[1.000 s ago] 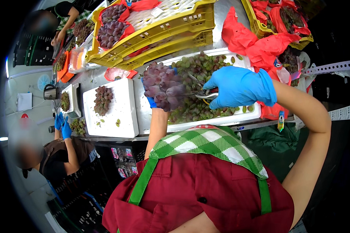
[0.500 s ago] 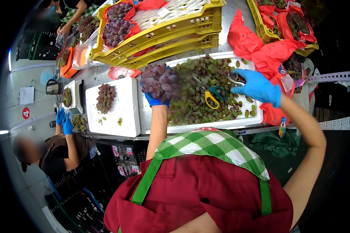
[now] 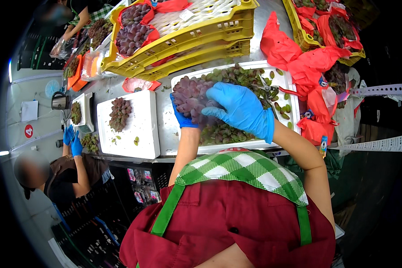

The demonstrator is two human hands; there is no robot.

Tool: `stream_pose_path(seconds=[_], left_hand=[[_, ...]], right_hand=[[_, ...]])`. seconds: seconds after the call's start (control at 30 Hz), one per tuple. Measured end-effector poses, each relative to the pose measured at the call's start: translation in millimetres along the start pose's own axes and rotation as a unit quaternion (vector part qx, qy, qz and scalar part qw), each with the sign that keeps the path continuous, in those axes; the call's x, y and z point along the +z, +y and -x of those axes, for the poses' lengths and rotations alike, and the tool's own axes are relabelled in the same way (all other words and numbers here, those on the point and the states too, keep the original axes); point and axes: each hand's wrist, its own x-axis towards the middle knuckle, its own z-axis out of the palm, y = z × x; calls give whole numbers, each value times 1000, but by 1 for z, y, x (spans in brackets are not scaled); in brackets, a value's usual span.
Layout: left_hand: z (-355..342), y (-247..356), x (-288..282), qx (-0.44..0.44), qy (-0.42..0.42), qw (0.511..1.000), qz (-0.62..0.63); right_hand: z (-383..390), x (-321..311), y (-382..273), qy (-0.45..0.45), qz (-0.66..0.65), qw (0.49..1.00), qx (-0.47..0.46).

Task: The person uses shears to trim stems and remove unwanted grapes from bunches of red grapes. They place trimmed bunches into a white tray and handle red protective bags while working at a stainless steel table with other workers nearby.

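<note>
My left hand (image 3: 181, 114), in a blue glove, is closed round the underside of a large purple grape bunch (image 3: 190, 96). My right hand (image 3: 236, 109), also gloved, is on the right side of that bunch with its fingers curled against the grapes. Both are over a white foam tray (image 3: 285, 79) heaped with loose green and reddish grapes (image 3: 236, 73). Shears (image 3: 270, 89) with red handles lie at the tray's right, beside my right hand. The scissors seen earlier are hidden behind that hand.
Stacked yellow crates (image 3: 178, 47) stand behind, another crate (image 3: 303, 38) back right with red wrapping (image 3: 283, 44). A second white tray (image 3: 145, 120) with a small bunch and a scale (image 3: 87, 116) are left. Two co-workers' hands show at left (image 3: 76, 143) and back left (image 3: 66, 35).
My right hand has let go of the shears at the tray's right and moved left onto the purple bunch. My left hand and the bunch have shifted slightly right.
</note>
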Motion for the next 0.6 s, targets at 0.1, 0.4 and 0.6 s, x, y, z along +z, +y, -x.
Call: stream_pose_path(seconds=[0.1, 0.4, 0.6], left_hand=[[-6, 1, -15, 36, -53, 981, -186], [-3, 7, -21, 28, 74, 995, 62], [-6, -3, -31, 27, 3, 998, 64]], right_hand=[[3, -2, 2, -44, -193, 976, 94], [-1, -4, -13, 63, 128, 989, 35], [3, 14, -4, 108, 149, 983, 0]])
